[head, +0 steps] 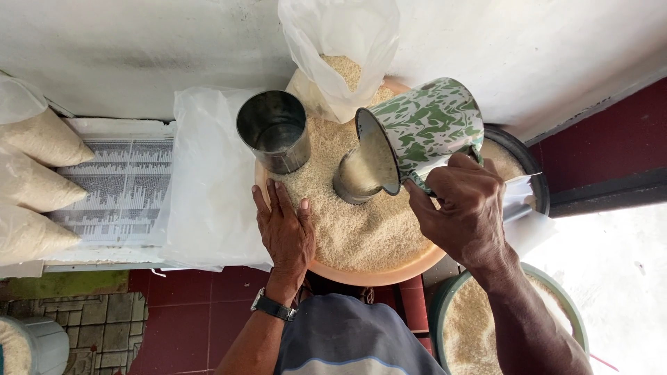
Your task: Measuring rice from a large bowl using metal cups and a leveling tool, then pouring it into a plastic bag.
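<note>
My right hand [464, 208] grips the handle of a green-and-white enamel mug [427, 128], tipped on its side so rice pours from its mouth into a small metal can [354, 182] standing in the rice. My left hand [285, 230] lies flat, fingers together, on the rim of the wide orange basin [379, 276] heaped with rice. A second, empty steel can [274, 130] stands at the basin's far left. An open clear plastic bag with rice [340, 48] stands behind the basin.
Filled bags of rice [38, 177] lie at the left on a white shelf [125, 187] beside a pile of plastic bags [208, 180]. Two more rice basins sit at the right [517, 156] and lower right [479, 326]. A white wall is behind.
</note>
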